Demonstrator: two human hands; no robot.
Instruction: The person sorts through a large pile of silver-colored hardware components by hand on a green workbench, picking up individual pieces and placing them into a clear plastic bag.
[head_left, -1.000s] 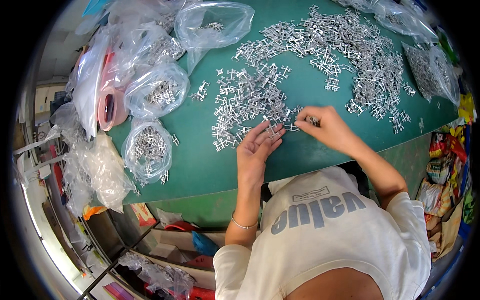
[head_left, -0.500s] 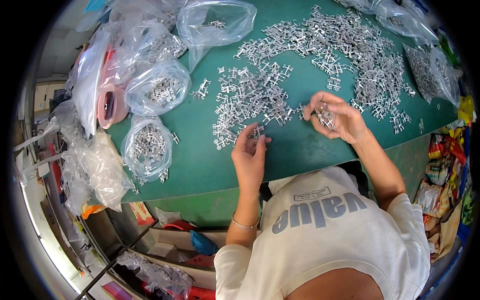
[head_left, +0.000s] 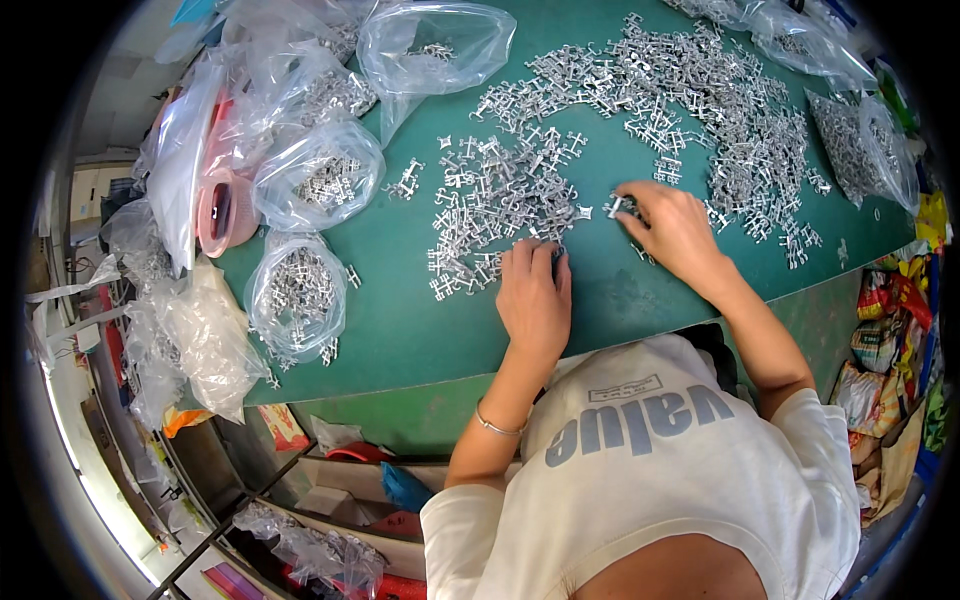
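Small silver-coloured metal pieces, branched in shape, lie in a loose heap (head_left: 500,190) on the green table (head_left: 410,340). My left hand (head_left: 537,305) is palm down at the near right edge of this heap, its fingers bent and close together. What lies beneath its fingertips is hidden. To the right, my right hand (head_left: 675,230) is turned palm down over the table, thumb and fingers curled round some metal pieces (head_left: 622,206). Its palm is hidden, and a few more pieces show just below the thumb. A single piece (head_left: 584,213) lies between the two hands.
A larger spread of the same pieces (head_left: 690,80) curves across the back and right. Open clear plastic bags (head_left: 296,300) with pieces in them line the left side, beside a pink container (head_left: 225,210). A full clear bag (head_left: 862,145) stands at the right edge.
My right hand has turned from palm up, with pieces in its hollow, to palm down. My left hand has shifted right and rolled palm down beside the heap.
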